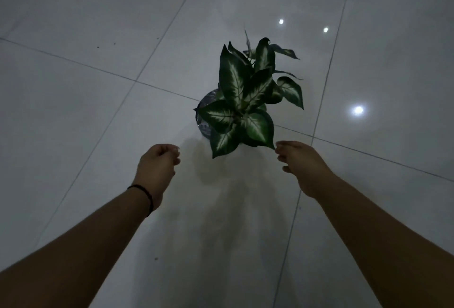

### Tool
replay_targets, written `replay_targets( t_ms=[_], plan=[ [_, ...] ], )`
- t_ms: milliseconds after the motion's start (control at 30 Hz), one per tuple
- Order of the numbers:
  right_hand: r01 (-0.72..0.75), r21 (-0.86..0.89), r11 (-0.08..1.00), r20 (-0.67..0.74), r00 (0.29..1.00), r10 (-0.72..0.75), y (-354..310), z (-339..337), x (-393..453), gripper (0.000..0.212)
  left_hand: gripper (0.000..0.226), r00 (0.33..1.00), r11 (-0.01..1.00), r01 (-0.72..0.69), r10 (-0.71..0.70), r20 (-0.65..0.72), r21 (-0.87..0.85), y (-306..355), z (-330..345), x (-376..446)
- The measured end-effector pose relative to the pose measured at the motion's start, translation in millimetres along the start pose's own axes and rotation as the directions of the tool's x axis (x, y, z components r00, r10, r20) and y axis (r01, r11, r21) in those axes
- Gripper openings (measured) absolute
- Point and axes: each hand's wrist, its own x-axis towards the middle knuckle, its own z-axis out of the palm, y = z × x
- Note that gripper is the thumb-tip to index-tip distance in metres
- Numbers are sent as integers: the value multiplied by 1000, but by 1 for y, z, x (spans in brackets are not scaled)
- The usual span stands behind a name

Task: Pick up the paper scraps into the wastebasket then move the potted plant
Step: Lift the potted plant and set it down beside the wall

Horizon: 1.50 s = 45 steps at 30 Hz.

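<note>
**Both hands out, potted plant just beyond your fingers**

While you look down at the pale tiled floor (pixel 98 116), both of your bare arms reach forward over it. Your left hand (pixel 157 167) is loosely curled, its fingers (pixel 173 154) bent in toward the palm and holding nothing; a thin dark band (pixel 147 197) circles that wrist. Your right hand (pixel 304 167) is turned knuckles-up with its fingers (pixel 282 150) curled downward, also empty as far as the dim light shows. The tip of the nearest leaf (pixel 258 128) sits right at your right fingertips; you cannot tell whether it touches them.

The potted plant (pixel 245 96) stands on the floor just ahead of both hands, between them and slightly nearer the right one. Its dark green leaves with pale centres spread wide and hide most of the pot (pixel 205 111), of which only a patterned edge shows on the side toward your left fingers. Three bright spots of reflected light (pixel 358 110) lie on the tiles beyond your right hand.
</note>
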Motion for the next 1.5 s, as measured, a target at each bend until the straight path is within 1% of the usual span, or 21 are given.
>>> replay_targets(
  t_ms=[133,200,233,267,333,367,400,467,533,633,733,800,867,900,1000,1067,1167,1333,1433,1500],
  plan=[
    [58,-107,993,-7,998,-59,2,14,39,42,20,996,998,-65,66,-56,7,7,11,38],
    [73,-137,988,2,997,-73,0,21,55,45,21,995,996,-91,90,-41,-2,14,22,56],
    [82,-121,989,12,997,-81,-6,24,63,47,22,995,995,-97,97,-19,-6,19,29,65],
    [87,-66,994,25,996,-86,-11,28,69,48,21,995,995,-104,104,3,-3,23,35,74],
    [63,132,989,61,996,-72,-21,33,74,50,18,992,993,-120,120,37,-7,32,47,88],
    [58,229,972,95,992,-81,-27,37,76,48,17,991,991,-127,128,41,-29,39,51,95],
    [56,284,957,117,989,-93,-28,37,75,45,19,992,992,-115,118,54,-47,43,55,98],
    [40,325,945,144,985,-91,-31,41,73,31,33,992,995,-84,89,84,-60,44,62,100],
    [20,338,941,165,983,-80,-35,44,69,29,37,990,996,-52,60,126,-66,40,65,96],
    [12,353,936,200,976,-88,-34,48,68,27,19,982,995,-41,57,182,-89,38,65,93],
    [49,387,921,212,967,-140,-34,50,64,28,17,976,983,-7,47,214,-183,37,64,91],
    [65,412,909,216,962,-167,-33,49,65,30,18,969,989,-32,65,238,-142,36,65,90],
    [87,404,911,217,958,-187,-32,45,68,29,20,965,994,-57,78,249,-91,35,66,89],
    [115,378,919,212,955,-207,-33,46,69,27,19,966,994,-50,74,249,-102,36,66,88],
    [180,333,925,182,951,-251,-35,48,75,15,25,970,983,-7,50,237,-181,41,65,84],
    [171,327,929,177,955,-238,-38,52,73,13,25,973,974,17,36,228,-226,43,62,83],
    [151,349,925,190,955,-228,-42,54,69,20,25,975,957,40,25,221,-287,42,57,81],
    [148,392,908,224,942,-250,-52,55,51,17,26,979,939,17,53,195,-344,44,44,67],
    [115,392,913,231,948,-219,-56,50,26,30,24,981,926,25,51,189,-376,42,29,45],
    [96,379,920,240,950,-198,-59,45,3,33,22,981,919,39,40,190,-393,35,18,23]
  ],
)
